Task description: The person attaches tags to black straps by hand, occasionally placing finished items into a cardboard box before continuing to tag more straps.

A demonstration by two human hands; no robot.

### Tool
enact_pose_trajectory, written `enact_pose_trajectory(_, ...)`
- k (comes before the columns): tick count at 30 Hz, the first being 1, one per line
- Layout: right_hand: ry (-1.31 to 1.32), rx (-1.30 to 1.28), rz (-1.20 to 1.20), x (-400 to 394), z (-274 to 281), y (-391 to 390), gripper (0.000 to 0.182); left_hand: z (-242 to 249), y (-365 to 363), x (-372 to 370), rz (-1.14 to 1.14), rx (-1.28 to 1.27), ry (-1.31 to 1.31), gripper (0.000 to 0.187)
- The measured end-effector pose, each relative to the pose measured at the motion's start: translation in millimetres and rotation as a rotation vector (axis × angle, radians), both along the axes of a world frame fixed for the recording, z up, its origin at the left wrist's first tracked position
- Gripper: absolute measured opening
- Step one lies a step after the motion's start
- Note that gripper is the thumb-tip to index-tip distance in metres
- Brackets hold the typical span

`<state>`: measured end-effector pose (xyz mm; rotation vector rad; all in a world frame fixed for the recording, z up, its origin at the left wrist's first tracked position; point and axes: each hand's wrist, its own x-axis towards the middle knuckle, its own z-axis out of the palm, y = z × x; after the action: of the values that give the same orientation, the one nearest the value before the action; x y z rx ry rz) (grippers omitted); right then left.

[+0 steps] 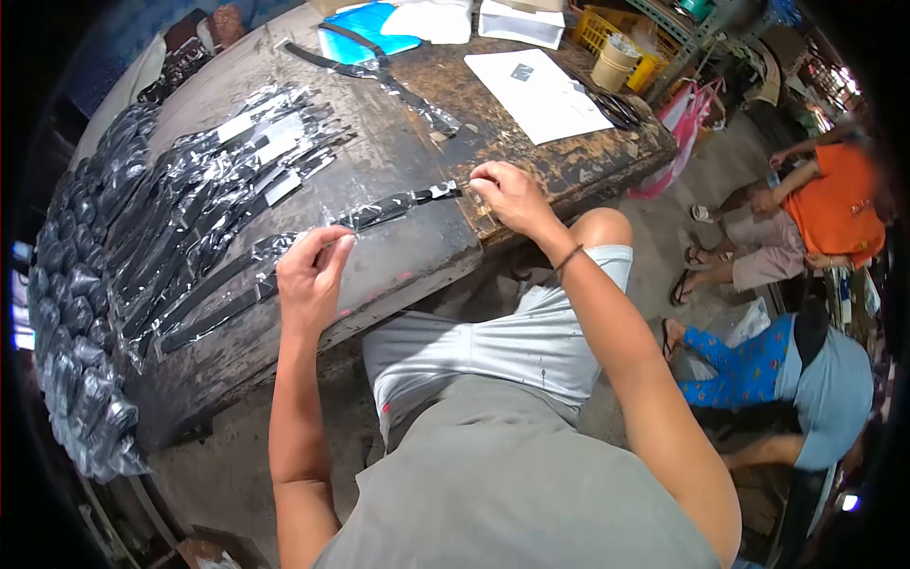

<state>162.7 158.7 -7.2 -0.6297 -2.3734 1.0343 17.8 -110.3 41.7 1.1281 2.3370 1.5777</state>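
Note:
A long black strap in a clear plastic sleeve (pixel 384 207) lies across the table in front of me, its right end near my right hand (pixel 512 197). That hand is closed, with thumb and fingertips together just past the sleeve's end; what they pinch, if anything, is too small to tell. Over the strap's near side, my left hand (pixel 311 277) is also closed, thumb against fingers, and anything between them does not show. Several more wrapped black straps (pixel 199 213) lie in a layered pile to the left, some with white labels (pixel 277 140).
Many plastic-wrapped dark bundles (pixel 81 313) line the table's left edge. Farther back are a loose strap (pixel 403 93), a blue packet (pixel 370 33), a white sheet (pixel 537 97) and a white box (pixel 521 24). A person in orange (pixel 834 204) and another person (pixel 825 379) are to the right.

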Motion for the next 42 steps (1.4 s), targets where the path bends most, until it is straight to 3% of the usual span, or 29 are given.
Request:
enact_pose_trajectory(3, -0.072, 0.007, 0.026, -29, -12, 5, 0.031, 4, 17, -6, -0.014, 0.004, 0.139, 0.010)
enact_pose_trajectory(5, -0.261, 0.090, 0.065, -35, -2, 1, 0.032, 5, 26, -6, 0.006, -0.049, 0.153, 0.010)
enact_pose_trajectory(8, -0.265, 0.042, 0.072, -36, -1, 1, 0.031, 3, 44, -8, 0.023, -0.229, 0.264, 0.020)
enact_pose_trajectory(12, -0.218, -0.055, 0.047, -35, -4, -3, 0.028, -26, 82, -21, 0.005, -0.180, 0.551, 0.032)
enact_pose_trajectory(14, -0.113, -0.097, 0.023, -36, -7, -6, 0.026, -29, 94, -25, -0.088, -0.526, 0.576, 0.042)
enact_pose_trajectory(15, -0.106, -0.093, 0.026, -37, -8, -6, 0.026, -33, 96, -30, -0.083, -0.523, 0.583, 0.042)
enact_pose_trajectory(17, -0.055, -0.483, -0.031, -39, -4, -11, 0.024, -39, 94, -36, -0.164, -0.593, 0.563, 0.041)
enact_pose_trajectory(22, 0.273, -0.885, -0.015, -51, -20, -9, 0.019, -38, 73, -42, -0.119, -0.661, 0.552, 0.036)
enact_pose_trajectory(26, 0.347, -0.952, -0.052, -54, -19, -16, 0.018, -47, 69, -43, -0.109, -0.602, 0.573, 0.035)
enact_pose_trajectory(32, 0.396, -0.834, -0.109, -59, -30, -17, 0.017, -48, 69, -37, -0.105, -0.570, 0.535, 0.045)
enact_pose_trajectory(35, 0.358, -0.793, -0.139, -58, -31, -18, 0.017, -41, 73, -34, -0.022, -0.493, 0.572, 0.039)
enact_pose_trajectory(38, 0.387, -0.782, -0.155, -59, -34, -19, 0.017, -30, 76, -30, -0.027, -0.298, 0.565, 0.016)
enact_pose_trajectory(42, 0.382, -0.788, -0.147, -58, -33, -19, 0.017, -12, 85, -18, -0.053, -0.263, 0.582, 0.016)
